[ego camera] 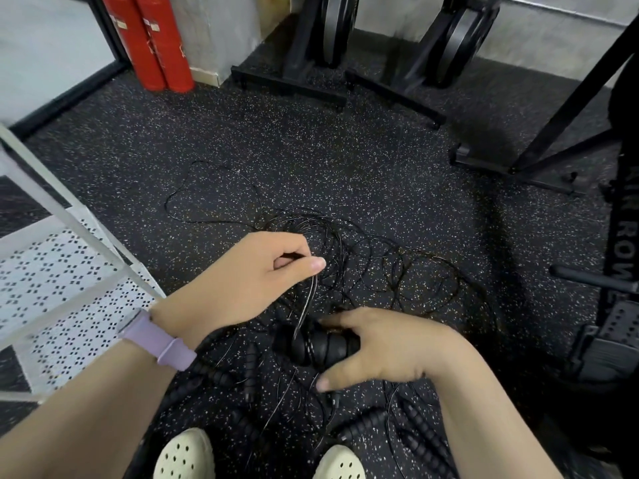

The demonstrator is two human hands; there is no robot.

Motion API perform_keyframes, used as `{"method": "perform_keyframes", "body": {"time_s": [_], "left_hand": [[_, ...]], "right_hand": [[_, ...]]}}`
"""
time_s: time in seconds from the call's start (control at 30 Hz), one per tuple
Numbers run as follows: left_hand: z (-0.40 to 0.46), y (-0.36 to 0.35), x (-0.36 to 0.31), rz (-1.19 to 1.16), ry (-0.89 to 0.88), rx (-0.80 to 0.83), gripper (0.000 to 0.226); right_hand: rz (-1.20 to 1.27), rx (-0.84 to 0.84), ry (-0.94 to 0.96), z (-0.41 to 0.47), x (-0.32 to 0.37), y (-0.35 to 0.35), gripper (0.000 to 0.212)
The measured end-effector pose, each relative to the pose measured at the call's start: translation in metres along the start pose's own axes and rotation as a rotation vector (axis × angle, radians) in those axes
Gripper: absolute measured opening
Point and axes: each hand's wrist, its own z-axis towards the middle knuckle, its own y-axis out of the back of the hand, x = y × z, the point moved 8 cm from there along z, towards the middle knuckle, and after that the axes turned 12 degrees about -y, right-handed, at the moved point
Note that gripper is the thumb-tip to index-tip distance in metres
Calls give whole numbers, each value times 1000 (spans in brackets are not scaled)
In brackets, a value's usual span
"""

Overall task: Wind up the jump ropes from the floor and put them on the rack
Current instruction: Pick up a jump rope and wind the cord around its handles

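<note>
A tangle of thin black jump ropes [349,257] lies on the speckled floor in front of me. My left hand [249,274] pinches one thin cord [308,302] between thumb and fingers, above the pile. The cord runs down to a pair of ribbed black handles [321,347]. My right hand [383,347] grips those handles just above the floor. More ribbed handles [425,430] lie near my feet. The white perforated rack [69,271] stands at the left.
Two red cylinders [152,43] stand at the back left wall. Black machine frames with flywheels [332,36] fill the back. A rower and its stand [619,257] crowd the right side. My pale shoes [183,454] are at the bottom edge.
</note>
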Motion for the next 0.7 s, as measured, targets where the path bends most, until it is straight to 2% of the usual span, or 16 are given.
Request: {"method": "perform_keyframes", "body": {"time_s": [0.07, 0.1, 0.17, 0.23, 0.33, 0.37, 0.47, 0.53, 0.6, 0.63, 0.7], "left_hand": [[1, -10, 9, -56, 50, 100, 43], [1, -16, 11, -132, 64, 145, 48], [0, -26, 7, -387, 104, 180, 52], [0, -32, 8, -581, 151, 146, 45], [3, -45, 23, -505, 257, 122, 28], [4, -50, 28, -458, 300, 109, 38], [11, -48, 28, -367, 339, -27, 32], [14, -41, 25, -391, 350, -148, 27], [14, -41, 24, -376, 326, -126, 21], [15, -41, 26, -362, 316, -133, 28], [12, -38, 28, -396, 324, -187, 37]], "right_hand": [[65, 63, 52, -6, 5, 0, 84], [133, 96, 99, -10, 9, 1, 81], [306, 153, 267, -19, 20, 6, 59], [513, 188, 417, -29, 28, 16, 37], [714, 110, 547, -37, 30, 33, 18], [769, 73, 578, -38, 29, 38, 7], [900, -19, 541, -32, 22, 46, 19], [979, -41, 487, -27, 15, 46, 27], [1036, -47, 454, -23, 12, 45, 49], [1054, -59, 454, -23, 13, 46, 50], [1097, -75, 477, -23, 15, 48, 31]]}}
